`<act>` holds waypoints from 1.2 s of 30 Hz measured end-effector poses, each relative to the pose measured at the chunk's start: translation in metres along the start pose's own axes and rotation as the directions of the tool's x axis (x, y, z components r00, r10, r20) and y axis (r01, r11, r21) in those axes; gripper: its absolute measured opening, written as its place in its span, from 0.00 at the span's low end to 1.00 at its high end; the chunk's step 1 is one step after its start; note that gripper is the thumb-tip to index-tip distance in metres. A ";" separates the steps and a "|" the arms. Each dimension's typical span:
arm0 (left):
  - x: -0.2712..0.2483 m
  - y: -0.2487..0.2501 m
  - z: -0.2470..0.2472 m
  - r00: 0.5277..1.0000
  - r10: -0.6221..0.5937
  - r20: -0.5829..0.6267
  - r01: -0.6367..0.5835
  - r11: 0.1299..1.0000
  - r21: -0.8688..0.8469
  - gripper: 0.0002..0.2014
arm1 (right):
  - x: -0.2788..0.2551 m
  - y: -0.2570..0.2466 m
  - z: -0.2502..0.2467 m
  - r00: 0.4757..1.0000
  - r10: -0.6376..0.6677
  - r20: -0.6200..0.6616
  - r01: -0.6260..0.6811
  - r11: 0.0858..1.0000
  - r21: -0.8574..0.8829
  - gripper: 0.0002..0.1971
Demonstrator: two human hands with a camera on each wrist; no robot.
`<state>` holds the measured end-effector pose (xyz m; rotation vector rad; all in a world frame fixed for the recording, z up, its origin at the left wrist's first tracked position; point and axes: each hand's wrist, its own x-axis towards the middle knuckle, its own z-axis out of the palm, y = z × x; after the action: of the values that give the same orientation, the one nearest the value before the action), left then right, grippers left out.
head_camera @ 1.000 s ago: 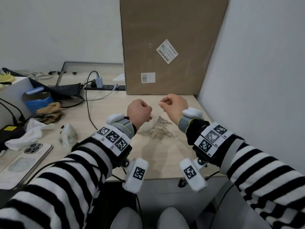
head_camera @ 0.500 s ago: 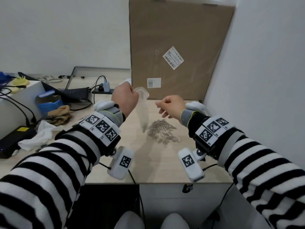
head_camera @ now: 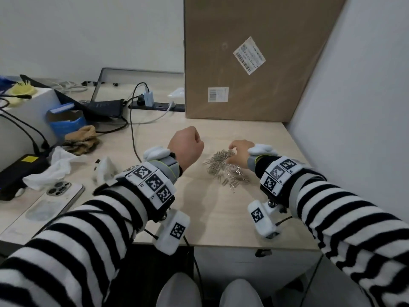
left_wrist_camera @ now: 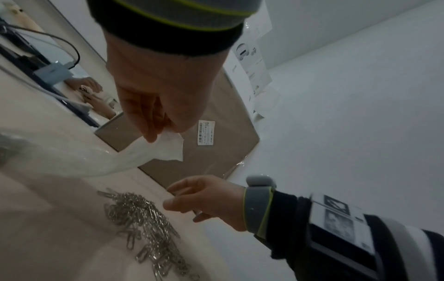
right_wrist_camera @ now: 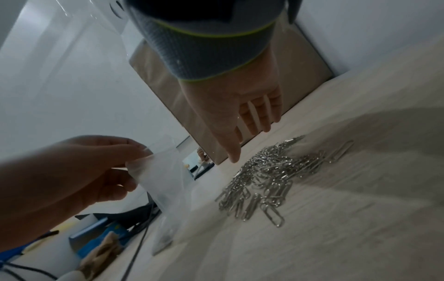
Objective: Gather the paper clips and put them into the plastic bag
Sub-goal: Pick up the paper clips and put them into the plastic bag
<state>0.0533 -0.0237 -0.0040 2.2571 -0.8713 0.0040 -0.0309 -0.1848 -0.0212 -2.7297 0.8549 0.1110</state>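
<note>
1. Your left hand (left_wrist_camera: 153, 106) pinches the rim of the plastic bag (right_wrist_camera: 165, 176) with its fingers clamped, holding it just left of the paper clips (head_camera: 223, 167) so its mouth is close to them.
2. Your right hand (head_camera: 240, 152) hovers over the far end of the pile on the desk (head_camera: 221, 213); its fingers are apart and loosely bent, holding nothing, probably ready to scoop.

Right hand (right_wrist_camera: 242, 106) spread above paper clips (right_wrist_camera: 269, 176)
</note>
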 end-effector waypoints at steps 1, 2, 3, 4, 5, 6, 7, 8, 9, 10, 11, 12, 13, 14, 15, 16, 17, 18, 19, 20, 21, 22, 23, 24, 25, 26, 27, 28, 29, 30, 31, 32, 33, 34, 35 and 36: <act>0.001 -0.001 0.005 1.000 -0.004 0.010 0.004 1.000 -0.011 0.06 | 0.005 -0.001 0.002 1.000 -0.013 0.012 0.014 0.999 -0.043 0.31; 0.003 -0.002 0.010 1.000 -0.011 0.021 0.012 1.000 -0.026 0.06 | 0.011 -0.002 0.004 0.999 -0.024 0.026 0.026 0.997 -0.074 0.33; 0.005 -0.003 0.014 0.999 -0.017 0.030 0.018 0.999 -0.040 0.07 | 0.015 -0.003 0.007 0.998 -0.039 0.045 0.044 0.994 -0.095 0.34; 0.005 -0.005 0.018 0.999 -0.024 0.040 0.026 0.998 -0.050 0.07 | 0.017 -0.005 0.012 0.997 -0.047 0.068 0.054 0.992 -0.115 0.33; 0.006 -0.006 0.021 0.999 -0.025 0.046 0.027 0.998 -0.056 0.07 | 0.019 -0.007 0.015 0.995 -0.058 0.080 0.068 0.989 -0.135 0.31; 0.010 -0.008 0.026 0.998 -0.027 0.052 0.031 0.998 -0.062 0.07 | 0.024 -0.007 0.019 0.994 -0.061 0.090 0.074 0.987 -0.145 0.28; 0.013 -0.010 0.031 0.998 -0.028 0.050 0.031 0.997 -0.069 0.07 | 0.029 -0.007 0.023 0.994 -0.071 0.087 0.083 0.987 -0.139 0.24; 0.013 -0.010 0.030 0.999 -0.026 0.044 0.029 0.996 -0.080 0.07 | 0.029 -0.006 0.025 0.993 -0.085 0.077 0.094 0.988 -0.121 0.19; 0.013 -0.010 0.031 0.999 -0.027 0.044 0.031 0.995 -0.094 0.07 | 0.029 -0.005 0.027 0.993 -0.095 0.073 0.102 0.990 -0.097 0.14; 0.014 -0.010 0.032 0.999 -0.029 0.044 0.034 0.994 -0.108 0.07 | 0.029 -0.005 0.027 0.992 -0.111 0.067 0.116 0.991 -0.071 0.09; 0.015 -0.010 0.033 0.998 -0.031 0.046 0.036 0.992 -0.118 0.07 | 0.029 -0.004 0.027 0.990 -0.125 0.063 0.128 0.991 -0.046 0.05; 0.016 -0.011 0.034 0.998 -0.033 0.053 0.039 0.991 -0.127 0.06 | 0.030 -0.002 0.028 0.989 -0.134 0.063 0.136 0.991 -0.021 0.05; 0.016 -0.011 0.036 0.997 -0.039 0.059 0.047 0.989 -0.139 0.06 | 0.029 -0.001 0.028 0.989 -0.134 0.061 0.134 0.991 0.001 0.06; 0.016 -0.011 0.038 0.997 -0.050 0.066 0.059 0.986 -0.153 0.06 | 0.027 0.000 0.028 0.990 -0.132 0.049 0.131 0.991 0.021 0.07; 0.017 -0.011 0.040 0.996 -0.060 0.073 0.072 0.984 -0.166 0.05 | 0.026 0.001 0.027 0.991 -0.130 0.025 0.129 0.991 0.042 0.08; 0.017 -0.010 0.041 0.994 -0.069 0.081 0.082 0.981 -0.173 0.05 | 0.025 0.003 0.026 0.992 -0.129 -0.011 0.130 0.989 0.075 0.07; 0.016 -0.009 0.042 0.993 -0.075 0.090 0.090 0.980 -0.178 0.05 | 0.024 0.005 0.025 0.991 -0.118 -0.056 0.124 0.985 0.120 0.06; 0.015 -0.007 0.043 0.992 -0.079 0.096 0.096 0.978 -0.186 0.05 | 0.022 0.008 0.025 0.990 -0.098 -0.101 0.114 0.978 0.177 0.05; 0.015 -0.006 0.043 0.992 -0.083 0.100 0.101 0.975 -0.198 0.05 | 0.020 0.011 0.025 0.988 -0.071 -0.139 0.104 0.965 0.243 0.04; 0.014 -0.005 0.044 0.991 -0.090 0.100 0.110 0.971 -0.212 0.06 | 0.020 0.014 0.026 0.986 -0.037 -0.165 0.089 0.943 0.320 0.03; 0.013 -0.004 0.045 0.990 -0.101 0.100 0.122 0.966 -0.228 0.07 | 0.018 0.018 0.027 0.983 0.003 -0.184 0.072 0.912 0.403 0.02; 0.012 -0.002 0.045 0.988 -0.115 0.101 0.137 0.959 -0.247 0.08 | 0.017 0.020 0.028 0.980 0.050 -0.192 0.051 0.870 0.490 0.03; 0.011 -0.001 0.045 0.986 -0.130 0.102 0.153 0.951 -0.270 0.08 | 0.015 0.023 0.028 0.975 0.101 -0.196 0.032 0.812 0.582 0.05; 0.010 0.001 0.045 0.985 -0.142 0.103 0.166 0.941 -0.295 0.07 | 0.014 0.024 0.028 0.970 0.151 -0.191 0.019 0.736 0.677 0.08; 0.008 0.002 0.045 0.983 -0.153 0.105 0.179 0.932 -0.317 0.06 | 0.012 0.025 0.027 0.966 0.186 -0.181 0.015 0.656 0.754 0.09; 0.006 0.004 0.045 0.980 -0.165 0.108 0.192 0.923 -0.334 0.06 | 0.009 0.025 0.025 0.962 0.205 -0.179 0.026 0.585 0.811 0.09; 0.005 0.006 0.046 0.977 -0.179 0.115 0.208 0.914 -0.348 0.05 | 0.007 0.024 0.023 0.959 0.216 -0.182 0.045 0.520 0.853 0.08; 0.002 0.008 0.046 0.975 -0.188 0.122 0.220 0.906 -0.361 0.06 | 0.003 0.021 0.020 0.955 0.225 -0.193 0.072 0.456 0.887 0.06; 0.000 0.012 0.046 0.972 -0.194 0.131 0.229 0.900 -0.371 0.06 | -0.003 0.018 0.015 0.951 0.225 -0.210 0.106 0.400 0.910 0.05; -0.001 0.014 0.046 0.969 -0.201 0.141 0.240 0.893 -0.380 0.07 | -0.006 0.014 0.011 0.949 0.221 -0.227 0.139 0.355 0.925 0.06; -0.001 0.016 0.046 0.966 -0.210 0.150 0.253 0.885 -0.392 0.08 | -0.009 0.010 0.007 0.946 0.206 -0.249 0.174 0.323 0.930 0.08; -0.001 0.018 0.046 0.963 -0.220 0.159 0.267 0.874 -0.407 0.08 | -0.011 0.006 0.004 0.945 0.188 -0.267 0.203 0.305 0.931 0.09; -0.002 0.021 0.046 0.958 -0.229 0.170 0.281 0.861 -0.424 0.08 | -0.016 0.003 0.000 0.944 0.170 -0.283 0.225 0.296 0.928 0.10; -0.003 0.023 0.046 0.954 -0.236 0.183 0.294 0.848 -0.442 0.07 | -0.020 0.000 -0.002 0.942 0.157 -0.298 0.245 0.288 0.926 0.10; -0.004 0.026 0.047 0.950 -0.242 0.196 0.307 0.835 -0.457 0.06 | -0.024 -0.003 -0.005 0.939 0.149 -0.310 0.260 0.281 0.924 0.10; -0.005 0.029 0.047 0.947 -0.247 0.206 0.317 0.823 -0.471 0.05 | -0.026 -0.004 -0.007 0.936 0.143 -0.322 0.275 0.274 0.922 0.09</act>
<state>0.0216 -0.0651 -0.0228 1.8793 -0.5140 -0.4688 -0.0502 -0.1689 -0.0095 -1.5396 0.5456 -0.7293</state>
